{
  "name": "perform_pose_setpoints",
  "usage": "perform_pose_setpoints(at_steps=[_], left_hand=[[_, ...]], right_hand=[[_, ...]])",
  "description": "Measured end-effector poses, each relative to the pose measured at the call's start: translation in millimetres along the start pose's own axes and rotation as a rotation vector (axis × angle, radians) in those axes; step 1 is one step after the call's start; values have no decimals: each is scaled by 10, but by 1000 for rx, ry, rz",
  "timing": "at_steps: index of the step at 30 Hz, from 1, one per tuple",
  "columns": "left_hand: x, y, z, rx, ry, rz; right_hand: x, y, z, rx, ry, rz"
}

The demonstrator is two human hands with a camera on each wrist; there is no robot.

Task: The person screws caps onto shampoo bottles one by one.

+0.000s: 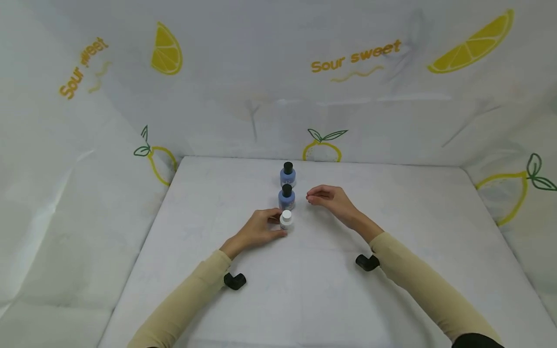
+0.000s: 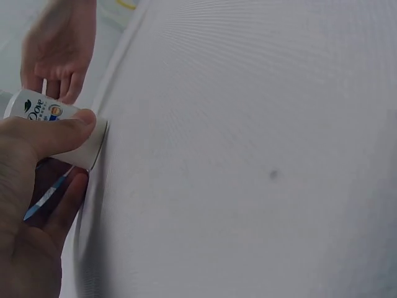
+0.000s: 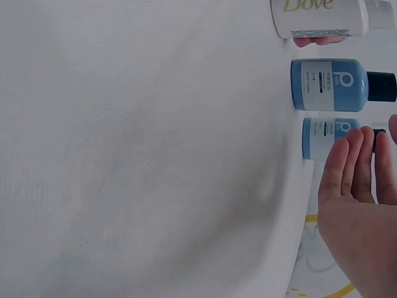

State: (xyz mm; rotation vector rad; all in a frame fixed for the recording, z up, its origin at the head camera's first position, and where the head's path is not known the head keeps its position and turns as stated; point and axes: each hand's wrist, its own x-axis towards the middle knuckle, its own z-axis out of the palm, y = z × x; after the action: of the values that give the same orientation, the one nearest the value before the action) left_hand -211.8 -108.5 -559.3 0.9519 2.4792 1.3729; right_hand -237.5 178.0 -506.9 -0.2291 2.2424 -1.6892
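Observation:
A small white Dove bottle (image 1: 285, 224) with a white cap stands upright on the table, nearest the person in a row of bottles. My left hand (image 1: 257, 228) holds it from the left, its thumb (image 2: 74, 127) along the bottle's side and the fingers round behind. Behind it stands a blue bottle (image 3: 330, 85) with a black cap, and farther back a second blue bottle (image 3: 314, 138) like it. Right of the blue bottles, my right hand (image 1: 334, 203) hovers over the table with fingers loosely bent and nothing in them. In the right wrist view its fingers overlap the farther bottle's cap.
The white-covered table (image 1: 209, 193) ends at a back wall sheet (image 1: 217, 121) printed with lemons and lettering. Similar sheeting hangs on the left and right. A black wrist-camera mount (image 1: 235, 281) sits by the left wrist, another black mount (image 1: 367, 262) by the right.

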Motion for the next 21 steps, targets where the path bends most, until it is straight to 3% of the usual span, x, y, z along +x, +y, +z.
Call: perform_pose_setpoints(at_steps=[4, 8, 14, 21], left_hand=[[-1, -13, 58, -5, -12, 8], [-17, -10, 63, 0, -45, -35], [-65, 13, -78, -77, -49, -106], [-91, -34, -189, -80, -39, -147]], right_hand=[[19, 50, -23, -8, 12, 14], [50, 48, -12, -83, 19, -18], [100, -22, 35, -164, 26, -98], [121, 6, 42, -187, 29, -85]])
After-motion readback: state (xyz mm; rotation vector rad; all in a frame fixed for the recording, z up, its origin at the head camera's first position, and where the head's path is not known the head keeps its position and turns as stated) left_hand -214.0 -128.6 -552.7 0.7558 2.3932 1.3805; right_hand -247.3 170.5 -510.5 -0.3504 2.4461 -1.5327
